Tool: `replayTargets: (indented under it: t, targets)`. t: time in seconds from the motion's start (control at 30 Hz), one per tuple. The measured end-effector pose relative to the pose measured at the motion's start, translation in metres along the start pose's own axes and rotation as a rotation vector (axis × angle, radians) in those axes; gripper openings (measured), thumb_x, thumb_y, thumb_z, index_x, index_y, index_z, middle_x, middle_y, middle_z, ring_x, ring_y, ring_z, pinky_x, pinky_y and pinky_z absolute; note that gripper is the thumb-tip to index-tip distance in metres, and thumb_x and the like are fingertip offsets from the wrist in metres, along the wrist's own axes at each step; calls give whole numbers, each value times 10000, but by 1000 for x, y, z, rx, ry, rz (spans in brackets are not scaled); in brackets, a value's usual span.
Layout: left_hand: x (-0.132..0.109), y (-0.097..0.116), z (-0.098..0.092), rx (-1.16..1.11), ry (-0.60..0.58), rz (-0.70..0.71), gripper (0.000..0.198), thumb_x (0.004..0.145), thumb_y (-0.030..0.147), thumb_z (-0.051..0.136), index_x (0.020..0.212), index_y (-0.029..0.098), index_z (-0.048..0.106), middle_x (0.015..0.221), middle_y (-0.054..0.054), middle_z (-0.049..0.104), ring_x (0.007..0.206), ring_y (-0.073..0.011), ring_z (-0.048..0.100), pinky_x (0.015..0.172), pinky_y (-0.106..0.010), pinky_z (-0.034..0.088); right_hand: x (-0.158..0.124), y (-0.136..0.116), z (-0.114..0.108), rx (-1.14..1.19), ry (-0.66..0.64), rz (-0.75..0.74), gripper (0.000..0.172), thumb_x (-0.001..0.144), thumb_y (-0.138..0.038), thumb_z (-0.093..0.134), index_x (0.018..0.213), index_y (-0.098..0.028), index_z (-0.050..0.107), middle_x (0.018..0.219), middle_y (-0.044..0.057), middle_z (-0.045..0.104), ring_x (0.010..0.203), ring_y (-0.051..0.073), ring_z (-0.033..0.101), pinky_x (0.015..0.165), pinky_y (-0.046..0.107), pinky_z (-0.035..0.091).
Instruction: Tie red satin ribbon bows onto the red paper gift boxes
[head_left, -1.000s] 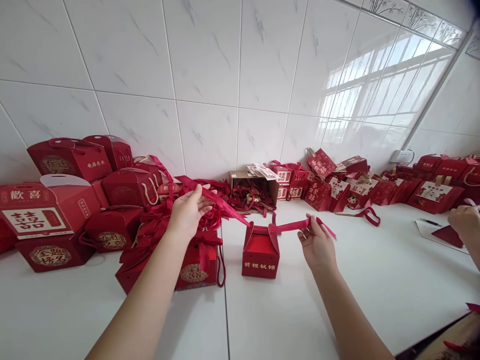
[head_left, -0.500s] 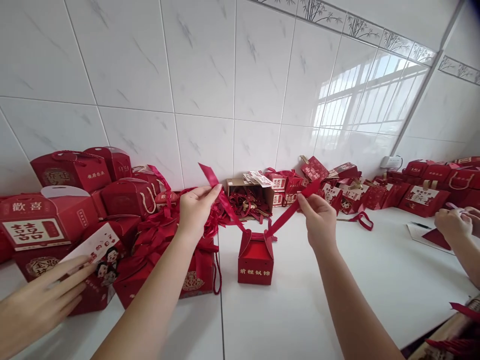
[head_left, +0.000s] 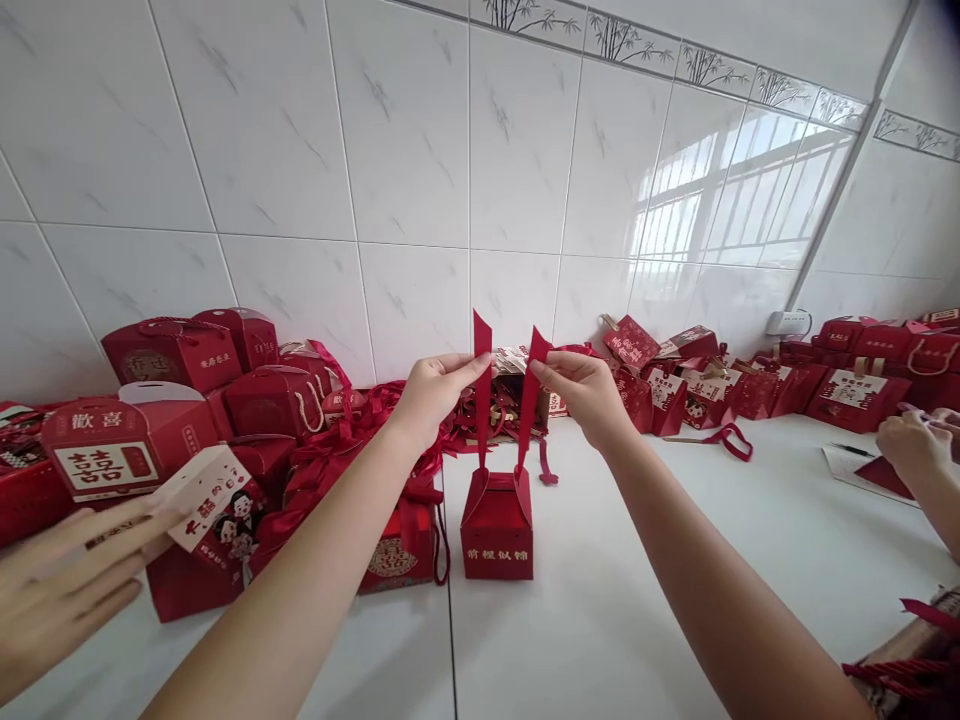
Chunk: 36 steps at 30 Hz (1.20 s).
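Note:
A small red gift box (head_left: 498, 540) with gold characters stands upright on the white table. Two ends of a red ribbon (head_left: 528, 415) rise from its top. My left hand (head_left: 441, 392) pinches the left end between thumb and fingers, above the box. On the other side, my right hand (head_left: 581, 388) pinches the right end at about the same height. Both ends run taut and nearly vertical, close together. Just left of the box sits a larger red box (head_left: 396, 560) with a round gold pattern, partly behind my left forearm.
Stacked red gift boxes (head_left: 127, 440) fill the left. Another person's hand (head_left: 67, 590) touches a printed box there. An open carton of ribbons (head_left: 499, 400) stands by the wall; more red boxes (head_left: 705, 390) line the right. A second person's hands (head_left: 911, 445) work near a pen (head_left: 853, 450).
My hands have come together, swinging the ribbon ends from a wide spread to nearly upright. The box's top panels now stand closer together. The hand at left has drawn back slightly.

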<state>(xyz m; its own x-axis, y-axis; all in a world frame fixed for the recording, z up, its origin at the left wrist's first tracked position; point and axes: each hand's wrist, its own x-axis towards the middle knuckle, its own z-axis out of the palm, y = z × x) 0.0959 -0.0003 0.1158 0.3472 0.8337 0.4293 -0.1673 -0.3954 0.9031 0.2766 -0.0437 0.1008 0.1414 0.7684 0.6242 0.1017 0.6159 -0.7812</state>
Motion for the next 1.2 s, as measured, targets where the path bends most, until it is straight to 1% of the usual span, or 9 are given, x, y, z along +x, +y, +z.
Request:
replayTargets:
  t: [0.1,0.2,0.33,0.43,0.63,0.8,1.0,1.1,1.2]
  targets:
    - [-5,-1,2,-22,-57,-10,325,719,453,707,894,179,729,860,-59,736,842,-188,667,866,-352,490,-1,3,5,117,-18,81,250,710,-417,707,769,-184,638,726,3,663,669,129,607,665,281,487]
    - [-11,2,4,56,-137,4,299,732,441,698,835,161,716,759,-41,716,772,-170,657,809,-322,498,-3,5,11,177,-54,162,258,722,-408,694,819,-196,583,618,-36,608,506,88,525,531,243,440]
    - [-14,4,4,235,-170,-20,286,690,411,735,767,139,689,703,-43,705,695,-171,646,744,-324,502,-11,8,16,209,-196,83,210,744,-306,672,915,-197,615,592,-62,515,475,55,389,457,201,326]
    - [-15,2,2,313,-192,-50,271,669,375,747,762,132,671,718,-54,705,693,-179,649,717,-330,506,-19,12,18,198,-277,54,167,769,-305,659,886,-187,648,656,-41,527,515,62,400,481,210,357]
    - [-19,-6,-1,231,-221,-159,171,686,198,704,830,147,625,722,-30,701,716,-173,667,719,-324,520,-27,22,18,133,-250,54,198,808,-361,631,862,-177,680,655,-23,562,540,80,468,498,223,402]
    - [-23,-8,-6,97,-261,-261,129,752,151,587,873,141,628,720,-37,713,721,-168,685,786,-332,517,-29,28,9,-117,-397,-182,152,859,-245,549,887,-202,692,829,34,618,671,115,555,578,247,465]
    - [-22,-13,-8,148,-161,-295,27,736,186,585,743,162,595,652,-13,684,641,-163,661,726,-325,500,-29,32,0,-566,-428,-568,345,861,-41,386,952,-193,681,929,75,645,829,162,576,698,292,486]
    - [-23,-15,-10,191,-149,-290,149,744,275,606,665,150,621,633,-22,669,641,-157,630,717,-313,476,-29,31,-1,-740,-427,-658,345,855,-19,394,940,-188,683,933,78,668,849,185,553,731,325,471]
    - [-25,-14,-10,200,-163,-282,175,723,306,635,641,152,652,692,-31,688,720,-165,630,768,-307,457,-29,31,-1,-856,-433,-656,346,850,-5,403,918,-187,689,915,75,677,821,186,543,715,328,457]
